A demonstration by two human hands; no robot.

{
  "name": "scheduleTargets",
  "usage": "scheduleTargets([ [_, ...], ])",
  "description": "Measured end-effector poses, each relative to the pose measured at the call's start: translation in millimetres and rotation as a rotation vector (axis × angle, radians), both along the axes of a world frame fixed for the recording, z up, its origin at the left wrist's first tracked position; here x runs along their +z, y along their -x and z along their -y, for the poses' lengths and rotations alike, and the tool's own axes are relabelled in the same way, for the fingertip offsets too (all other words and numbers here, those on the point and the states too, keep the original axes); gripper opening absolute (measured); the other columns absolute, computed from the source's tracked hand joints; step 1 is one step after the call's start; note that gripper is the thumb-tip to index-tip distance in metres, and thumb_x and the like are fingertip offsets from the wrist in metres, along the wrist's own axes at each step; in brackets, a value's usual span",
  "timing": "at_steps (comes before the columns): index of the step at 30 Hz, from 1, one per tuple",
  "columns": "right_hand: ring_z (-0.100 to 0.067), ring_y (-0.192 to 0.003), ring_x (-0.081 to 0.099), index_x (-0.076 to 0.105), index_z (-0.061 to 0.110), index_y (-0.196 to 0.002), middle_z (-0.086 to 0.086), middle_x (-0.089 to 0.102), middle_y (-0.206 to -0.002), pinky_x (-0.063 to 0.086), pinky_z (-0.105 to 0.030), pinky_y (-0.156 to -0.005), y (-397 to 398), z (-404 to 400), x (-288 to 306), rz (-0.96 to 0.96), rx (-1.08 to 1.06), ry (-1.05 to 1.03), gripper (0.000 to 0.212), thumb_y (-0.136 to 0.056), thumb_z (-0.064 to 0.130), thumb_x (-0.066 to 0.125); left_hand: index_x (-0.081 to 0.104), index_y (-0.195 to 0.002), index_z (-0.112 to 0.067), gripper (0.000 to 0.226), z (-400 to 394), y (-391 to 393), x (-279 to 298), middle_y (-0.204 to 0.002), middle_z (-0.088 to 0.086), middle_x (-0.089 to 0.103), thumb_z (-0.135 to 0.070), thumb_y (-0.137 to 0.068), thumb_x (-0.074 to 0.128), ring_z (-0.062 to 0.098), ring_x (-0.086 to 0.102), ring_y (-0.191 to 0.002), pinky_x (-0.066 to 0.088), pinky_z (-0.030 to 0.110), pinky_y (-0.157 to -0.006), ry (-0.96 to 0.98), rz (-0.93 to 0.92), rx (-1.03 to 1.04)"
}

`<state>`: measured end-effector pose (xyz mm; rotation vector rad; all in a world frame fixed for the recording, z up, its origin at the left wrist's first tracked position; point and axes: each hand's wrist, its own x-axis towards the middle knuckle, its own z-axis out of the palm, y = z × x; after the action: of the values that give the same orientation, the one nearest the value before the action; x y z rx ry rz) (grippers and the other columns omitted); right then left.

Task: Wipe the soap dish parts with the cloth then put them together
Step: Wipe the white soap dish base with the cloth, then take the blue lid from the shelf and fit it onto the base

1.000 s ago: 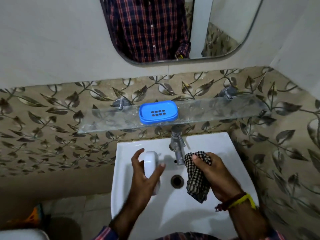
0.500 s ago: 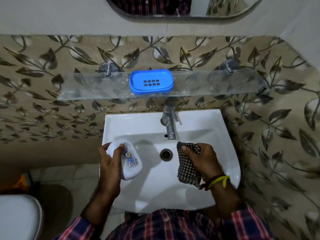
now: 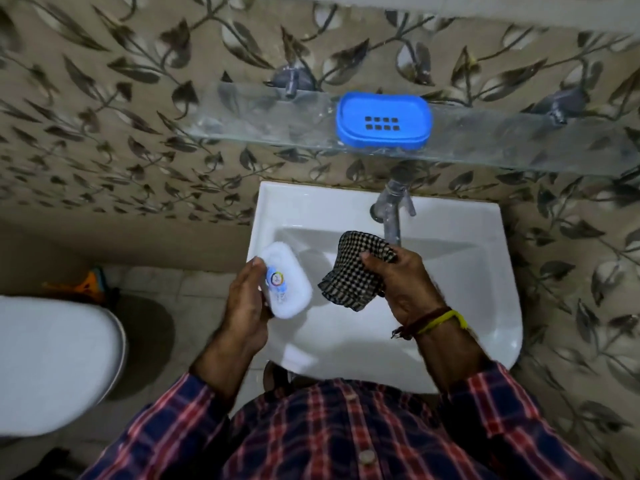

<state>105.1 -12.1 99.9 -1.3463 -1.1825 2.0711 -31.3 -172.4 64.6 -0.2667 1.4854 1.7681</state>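
Head view shows our left hand (image 3: 247, 303) with fingers clamped on the white oval plastic soap dish part (image 3: 286, 280) over the white basin (image 3: 491, 306), long axis running from near-right to far-left. Our right hand (image 3: 403, 284) pinches the black-checked cloth (image 3: 349, 271) beside it. We should brace the part firmly while wiping. The blue slotted tray (image 3: 382, 120) sits on the glass shelf (image 3: 249, 116).

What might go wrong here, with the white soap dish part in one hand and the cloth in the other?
The left hand grips the white soap dish part only along one edge, over the sink; rubbing with the checked cloth held by the right hand might knock it loose into the basin. The blue tray sits near the front edge of the glass shelf, so a careless reach could push it off.
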Motion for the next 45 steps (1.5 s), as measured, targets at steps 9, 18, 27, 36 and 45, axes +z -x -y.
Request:
scheduleTargets([
  [9,-0.037,-0.109,0.066,0.068,0.002,-0.12,-0.021,0.072,-0.116,0.052,-0.044,-0.099,73,-17,3,0.435,-0.009,-1.121,0.029,-0.094,0.008,0.057,0.062,-0.135,-0.011,0.087,9,22,21,-0.134,0.02,0.062,-0.071,-0.072,0.063,0.042,0.065,-0.116,0.062,0.04,-0.067,-0.304,0.514,-0.038],
  [18,-0.037,-0.152,0.014,0.016,0.005,-0.156,-0.02,0.014,-0.164,0.008,-0.051,-0.123,174,1,-106,1.023,1.016,-1.268,0.074,-0.101,0.048,0.042,0.076,-0.1,-0.013,0.046,2,52,33,-0.105,0.014,0.068,-0.049,-0.073,0.071,0.036,0.069,-0.096,0.058,0.036,-0.067,-0.236,0.324,-0.053],
  [27,-0.037,-0.137,0.046,0.055,-0.004,-0.136,-0.024,0.054,-0.142,0.032,-0.043,-0.117,123,4,-69,0.483,0.559,-1.218,0.044,-0.095,0.013,0.061,0.071,-0.114,-0.017,0.064,-6,44,25,-0.093,0.008,0.073,-0.057,-0.063,0.075,0.024,0.073,-0.082,0.06,0.033,-0.061,-0.107,0.222,-0.039],
  [36,-0.018,-0.081,0.07,0.074,0.009,-0.084,-0.002,0.076,-0.085,0.056,-0.034,-0.078,51,-2,33,0.193,-0.031,-1.42,0.004,-0.084,0.009,0.078,0.061,-0.119,-0.001,0.061,-21,19,31,-0.092,0.015,0.07,-0.042,-0.077,0.079,0.018,0.067,-0.075,0.054,0.029,-0.058,-0.001,-0.217,-0.004],
  [45,-0.029,-0.095,0.064,0.067,0.002,-0.091,-0.011,0.068,-0.094,0.051,-0.044,-0.088,26,-69,107,0.181,-0.045,-1.577,0.021,-0.08,0.016,0.078,0.058,-0.131,-0.008,0.073,-59,3,66,-0.121,0.014,0.068,-0.034,-0.068,0.086,0.016,0.065,-0.101,0.055,0.022,-0.077,-0.073,-0.544,0.034],
])
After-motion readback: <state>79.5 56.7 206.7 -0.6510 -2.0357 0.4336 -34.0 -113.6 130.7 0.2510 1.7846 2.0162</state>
